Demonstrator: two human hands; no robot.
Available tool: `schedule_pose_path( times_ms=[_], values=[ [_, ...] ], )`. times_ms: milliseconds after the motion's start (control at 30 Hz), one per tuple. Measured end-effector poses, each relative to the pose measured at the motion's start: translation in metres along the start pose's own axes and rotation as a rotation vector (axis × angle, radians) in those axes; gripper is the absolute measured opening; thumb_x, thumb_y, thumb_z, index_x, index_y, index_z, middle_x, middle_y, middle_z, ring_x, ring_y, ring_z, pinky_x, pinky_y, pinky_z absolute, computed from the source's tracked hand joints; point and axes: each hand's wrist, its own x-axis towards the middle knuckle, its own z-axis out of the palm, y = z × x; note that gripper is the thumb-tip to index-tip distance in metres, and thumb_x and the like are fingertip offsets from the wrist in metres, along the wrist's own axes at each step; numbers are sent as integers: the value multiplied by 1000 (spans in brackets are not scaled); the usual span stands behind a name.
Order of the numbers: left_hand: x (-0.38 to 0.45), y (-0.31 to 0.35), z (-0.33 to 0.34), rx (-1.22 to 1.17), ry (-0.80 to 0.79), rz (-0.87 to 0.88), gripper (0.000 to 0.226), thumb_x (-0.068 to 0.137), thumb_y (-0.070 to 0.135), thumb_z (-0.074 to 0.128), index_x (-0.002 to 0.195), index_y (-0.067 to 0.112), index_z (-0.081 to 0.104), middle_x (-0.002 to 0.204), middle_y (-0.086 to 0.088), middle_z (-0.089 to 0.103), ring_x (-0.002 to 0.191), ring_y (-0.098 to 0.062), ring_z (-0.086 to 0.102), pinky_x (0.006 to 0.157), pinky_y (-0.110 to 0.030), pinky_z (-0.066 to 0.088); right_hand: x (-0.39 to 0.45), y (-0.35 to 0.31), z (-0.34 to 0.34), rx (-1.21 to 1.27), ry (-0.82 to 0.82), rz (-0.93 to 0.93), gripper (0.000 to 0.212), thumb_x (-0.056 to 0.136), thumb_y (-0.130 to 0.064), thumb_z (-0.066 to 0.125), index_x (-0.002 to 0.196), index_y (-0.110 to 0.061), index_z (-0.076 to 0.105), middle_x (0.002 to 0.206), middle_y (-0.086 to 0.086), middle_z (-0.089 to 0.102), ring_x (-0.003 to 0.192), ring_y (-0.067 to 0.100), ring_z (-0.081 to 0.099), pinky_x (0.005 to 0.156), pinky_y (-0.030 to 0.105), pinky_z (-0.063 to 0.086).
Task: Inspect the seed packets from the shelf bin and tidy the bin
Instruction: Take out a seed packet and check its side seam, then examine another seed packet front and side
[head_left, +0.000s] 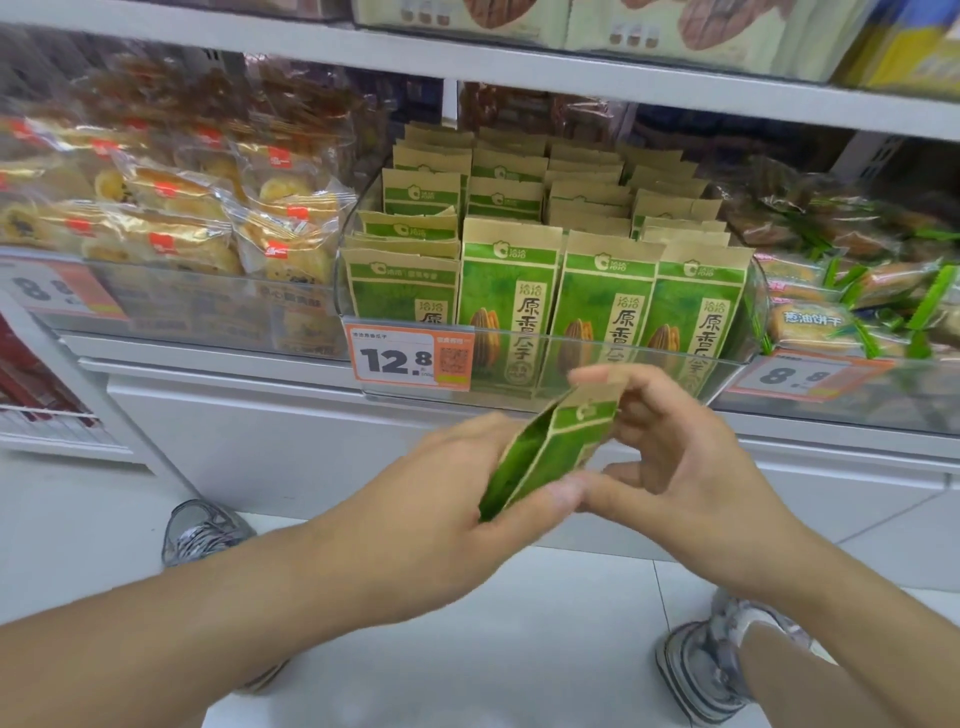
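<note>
An orange price tag (413, 359) on the clear bin (737, 364) is showing "12.8" beside a QR code. Green seed packets (506, 306) are displaying "洽洽" and "原香瓜子". Neighbouring shelf tags (795, 375) are reading "8.8". A biscuit wrapper (810, 319) is reading "葱油饼干".

A person stands at a shop shelf, both hands holding one green-and-tan seed packet (550, 452) in front of a clear plastic bin (748, 358). The left hand (441, 499) grips the packet's lower end; the right hand (670, 457) pinches its tan top edge. Rows of matching packets (509, 291) stand upright in the bin, some at the left leaning lower. An orange price tag (410, 359) reading 12.8 hangs on the bin's front. Wrapped pastries (171, 208) fill the neighbouring bin to the left.
</note>
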Motion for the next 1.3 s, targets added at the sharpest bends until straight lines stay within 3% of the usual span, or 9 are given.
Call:
schedule_pose_path(
  times_ms=[233, 333, 467, 567, 633, 800, 933, 1133, 1300],
  values=[
    [-11, -6, -19, 111, 156, 29, 42, 88, 72, 51, 107, 37, 63, 94, 17, 65, 90, -5, 62, 74, -27, 51, -2, -13, 1, -96, 99, -188, 36, 69, -52, 88, 82, -25, 68, 84, 0, 74, 72, 20, 71, 64, 31, 59],
    [-14, -10, -38, 51, 352, 115, 47, 88, 58, 60, 129, 37, 57, 116, 18, 63, 114, -7, 60, 93, -15, 45, -7, -31, 9, -105, 284, -401, 17, 79, -41, 82, 81, -32, 67, 89, -8, 75, 71, 19, 71, 60, 28, 59],
    [-8, -26, -59, 137, 644, 155, 45, 91, 33, 60, 131, 15, 56, 123, 8, 58, 116, -10, 57, 100, -11, 38, 4, -57, 7, -174, 492, -692, 20, 89, -28, 77, 93, -42, 64, 99, -9, 74, 87, 32, 74, 67, 41, 61],
    [10, -46, -66, 347, 791, 78, 49, 91, 33, 55, 132, 6, 55, 129, -1, 52, 120, -16, 49, 110, -17, 30, 36, -70, 2, -299, 528, -820, 23, 91, -17, 76, 94, -33, 61, 100, -2, 72, 89, 32, 73, 69, 46, 60],
    [22, -59, -70, 441, 792, 38, 57, 92, 37, 51, 136, 1, 51, 137, -11, 51, 131, -23, 42, 117, -26, 25, 65, -78, 4, -393, 512, -871, 22, 90, -11, 77, 93, -26, 61, 101, -2, 70, 90, 22, 73, 74, 36, 60],
    [35, -72, -73, 489, 621, -76, 74, 92, 52, 42, 149, 5, 40, 153, -11, 44, 146, -26, 31, 122, -48, 24, 130, -79, 17, -614, 412, -774, 8, 90, -7, 76, 91, -4, 69, 92, 7, 73, 87, 16, 72, 77, 34, 60],
    [32, -72, -79, 493, 646, -63, 69, 94, 54, 35, 142, 7, 52, 146, -9, 51, 142, -24, 35, 121, -50, 24, 156, -72, 27, -712, 342, -578, 13, 91, -15, 77, 88, -8, 66, 82, 1, 72, 76, 15, 69, 70, 39, 57],
    [29, -77, -82, 467, 624, -69, 72, 95, 58, 24, 152, 16, 41, 156, -1, 41, 150, -15, 23, 126, -45, 11, 176, -72, 31, -1000, 195, -276, 9, 98, -32, 67, 92, -27, 70, 76, -19, 67, 70, -6, 61, 65, 10, 44],
    [26, -84, -86, 507, 589, -90, 70, 100, 58, 20, 151, 15, 39, 153, 0, 44, 146, -17, 29, 125, -45, 19, 197, -76, 36, -1050, 140, -309, 15, 99, -27, 65, 109, -19, 74, 98, -6, 74, 87, 10, 65, 85, 31, 55]
  ],
)
